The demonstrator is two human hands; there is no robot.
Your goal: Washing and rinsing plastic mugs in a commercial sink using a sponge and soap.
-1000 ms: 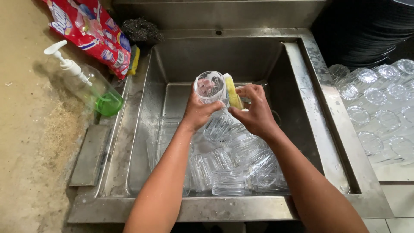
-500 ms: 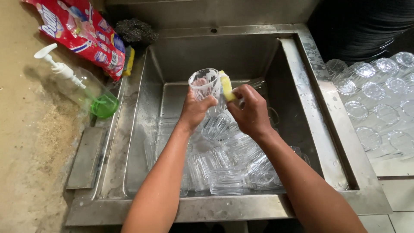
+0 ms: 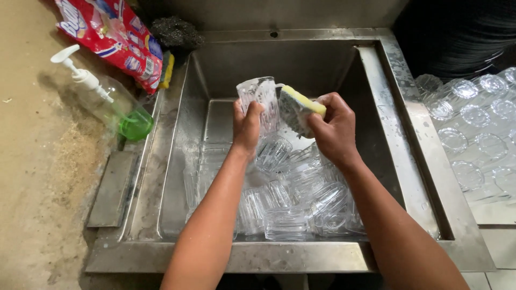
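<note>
One clear ribbed glass mug [image 3: 259, 99] is gripped by the left hand [image 3: 246, 126] above the stainless steel sink [image 3: 398, 129]. One yellow sponge [image 3: 296, 109] is clasped by the right hand [image 3: 334, 129] against it. Many glasses [image 3: 290, 198], too overlapped to count, lie below.

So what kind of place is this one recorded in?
Probably a commercial dishwashing station: a deep steel sink piled with clear glass mugs, rows of washed glasses beside it, and a sponge in the right hand.
</note>
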